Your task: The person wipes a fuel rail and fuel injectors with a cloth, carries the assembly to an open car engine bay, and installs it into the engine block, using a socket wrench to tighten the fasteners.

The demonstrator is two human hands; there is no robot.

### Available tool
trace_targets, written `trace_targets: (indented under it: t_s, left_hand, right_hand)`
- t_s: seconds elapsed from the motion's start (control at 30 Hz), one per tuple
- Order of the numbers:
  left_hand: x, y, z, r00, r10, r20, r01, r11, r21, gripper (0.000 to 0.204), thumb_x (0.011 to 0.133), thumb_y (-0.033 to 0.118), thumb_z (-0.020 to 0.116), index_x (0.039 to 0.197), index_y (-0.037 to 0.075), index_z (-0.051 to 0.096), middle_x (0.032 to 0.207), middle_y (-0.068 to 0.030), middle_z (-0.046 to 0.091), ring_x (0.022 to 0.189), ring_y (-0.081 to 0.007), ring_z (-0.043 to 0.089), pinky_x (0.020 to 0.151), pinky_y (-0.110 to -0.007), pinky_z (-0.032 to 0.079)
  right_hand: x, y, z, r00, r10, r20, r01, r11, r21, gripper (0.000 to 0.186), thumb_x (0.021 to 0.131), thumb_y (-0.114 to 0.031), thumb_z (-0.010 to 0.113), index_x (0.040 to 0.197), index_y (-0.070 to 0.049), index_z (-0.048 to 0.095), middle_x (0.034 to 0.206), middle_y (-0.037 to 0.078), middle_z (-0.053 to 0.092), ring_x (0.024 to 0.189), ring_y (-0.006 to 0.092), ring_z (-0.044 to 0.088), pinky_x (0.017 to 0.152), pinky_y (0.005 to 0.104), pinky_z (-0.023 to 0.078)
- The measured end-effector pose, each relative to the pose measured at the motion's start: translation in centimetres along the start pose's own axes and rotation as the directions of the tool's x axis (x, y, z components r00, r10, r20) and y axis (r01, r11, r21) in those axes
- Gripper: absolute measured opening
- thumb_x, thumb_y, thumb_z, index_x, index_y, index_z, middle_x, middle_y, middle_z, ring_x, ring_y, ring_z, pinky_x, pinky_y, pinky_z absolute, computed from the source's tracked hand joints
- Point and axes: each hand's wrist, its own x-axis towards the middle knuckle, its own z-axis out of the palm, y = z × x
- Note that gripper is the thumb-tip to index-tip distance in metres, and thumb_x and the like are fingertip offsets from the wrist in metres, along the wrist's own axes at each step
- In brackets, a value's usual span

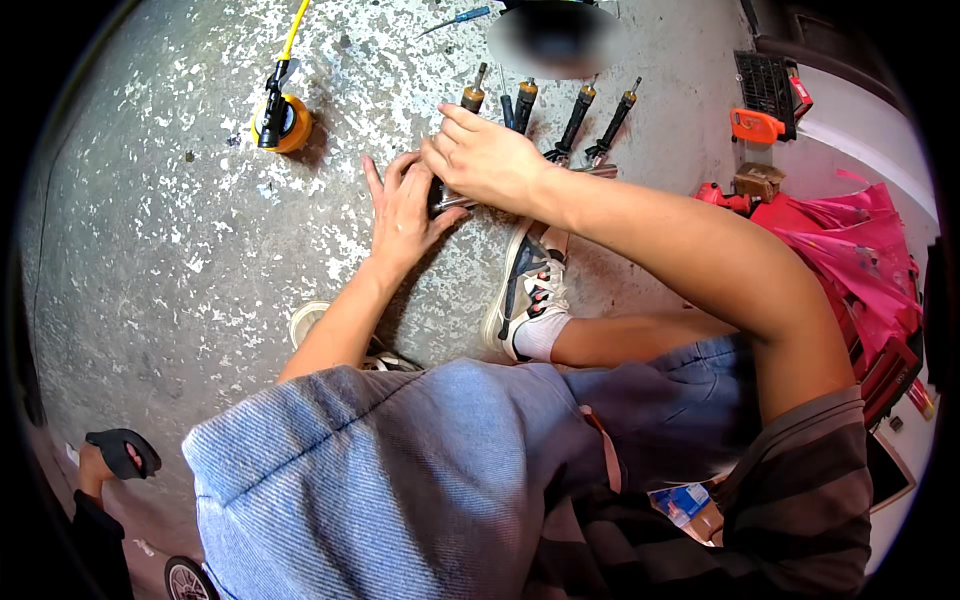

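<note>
My left hand curls round a dark metal part with a silver shaft on the speckled concrete floor, its thumb by the shaft. My right hand lies over the same part from the right, fingers bent, covering most of it. Just beyond my hands stands a row of black cylindrical parts with amber tops and metal tips, slightly tilted, beside a slim dark tool. A silver bar shows at their foot, partly behind my right wrist.
A yellow-and-black round tool with a yellow cord lies at upper left. A blue screwdriver lies at the top. Pink bags, an orange item and a black crate are at right. Another person's sandalled foot is at lower left.
</note>
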Motion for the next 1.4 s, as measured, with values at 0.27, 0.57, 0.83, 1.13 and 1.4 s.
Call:
trace_targets:
  t_s: [0.27, 0.57, 0.83, 1.13, 1.4]
  left_hand:
    - [0.3, -0.5, 0.4, 1.0, -0.006, -0.027, 0.007, 1.0, 0.022, 0.073, 0.064, 0.031, 0.082, 0.124, 0.003, 0.05, 0.119, -0.0083, 0.057, 0.122, -0.0288, 0.044, 0.108, -0.068, 0.008]
    - [0.4, -0.6, 0.1, 1.0, -0.002, -0.024, 0.003, 1.0, 0.03, 0.075, 0.064, 0.034, 0.082, 0.127, 0.006, 0.051, 0.114, -0.0066, 0.06, 0.118, -0.0275, 0.048, 0.109, -0.066, 0.011]
    - [0.6, -0.8, 0.1, 1.0, -0.009, -0.016, 0.01, 0.998, 0.062, 0.08, 0.063, 0.042, 0.082, 0.127, 0.003, 0.052, 0.117, -0.0102, 0.059, 0.119, -0.0294, 0.047, 0.109, -0.066, 0.009]
    - [1.1, 0.7, -1.9, 0.994, 0.072, 0.079, -0.069, 0.997, -0.046, 0.093, 0.053, 0.052, 0.08, 0.125, -0.001, 0.052, 0.115, -0.0121, 0.06, 0.122, -0.0305, 0.045, 0.11, -0.066, 0.005]
    - [3.9, 3.8, -6.7, 0.937, 0.327, 0.122, -0.315, 0.943, -0.108, 0.048, 0.072, 0.012, 0.074, 0.117, 0.006, 0.058, 0.105, -0.0054, 0.06, 0.109, -0.0255, 0.053, 0.112, -0.059, 0.019]
  right_hand:
    - [-0.7, 0.9, 1.8, 0.992, 0.061, -0.107, -0.031, 0.965, 0.259, 0.041, 0.087, -0.016, 0.048, 0.126, -0.004, 0.048, 0.121, 0.015, 0.055, 0.127, 0.0281, 0.045, 0.113, 0.04, 0.027]
    - [-7.7, -2.8, 4.6, 0.934, 0.347, 0.084, -0.318, 0.701, 0.639, 0.045, 0.08, -0.029, 0.066, 0.115, -0.006, 0.051, 0.109, 0.011, 0.052, 0.108, 0.026, 0.048, 0.096, 0.0395, 0.039]
    - [-6.0, -4.8, 5.8, 0.945, 0.31, 0.102, -0.324, 0.85, 0.414, 0.029, 0.082, -0.024, 0.06, 0.106, -0.01, 0.057, 0.092, 0.002, 0.055, 0.097, 0.0195, 0.05, 0.084, 0.0323, 0.039]
    - [-7.7, -4.1, 4.8, 0.952, 0.295, -0.083, -0.221, 0.848, 0.482, 0.016, 0.077, -0.011, 0.055, 0.091, -0.006, 0.059, 0.08, 0.005, 0.057, 0.087, 0.0209, 0.054, 0.088, 0.0335, 0.039]
    - [-10.8, -2.4, -0.6, 0.908, 0.379, -0.177, -0.22, 0.792, 0.57, 0.025, 0.074, -0.01, 0.055, 0.097, -0.001, 0.058, 0.086, 0.009, 0.056, 0.093, 0.0249, 0.055, 0.093, 0.0405, 0.044]
